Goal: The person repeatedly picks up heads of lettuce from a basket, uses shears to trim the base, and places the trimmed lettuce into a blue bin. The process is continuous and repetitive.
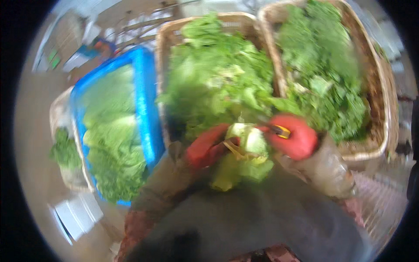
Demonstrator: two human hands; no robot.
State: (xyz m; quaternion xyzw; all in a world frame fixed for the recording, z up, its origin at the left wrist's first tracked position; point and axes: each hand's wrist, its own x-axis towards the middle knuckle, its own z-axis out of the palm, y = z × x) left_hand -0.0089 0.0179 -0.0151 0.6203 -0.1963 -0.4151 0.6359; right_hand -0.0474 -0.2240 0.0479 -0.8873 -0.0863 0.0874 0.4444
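My left hand [209, 145], in a red glove, is closed around a head of lettuce [252, 142] just in front of my body. Its pale cut base faces up, and loose yellowish leaves hang below it. In my red-gloved right hand [294, 136] is a knife with a yellow and black handle [282, 131], probably a utility knife. That hand is right beside the lettuce; blur hides the blade and whether it touches. Directly beyond both hands, a tan plastic crate [240, 18] is heaped with green lettuce leaves [216, 82].
To the left stands a crate with a blue plastic liner [145, 108], holding lettuce heads [113, 140]. Another tan crate [381, 98] on the right contains leafy greens [324, 75]. A white box [78, 216] lies on the floor at lower left.
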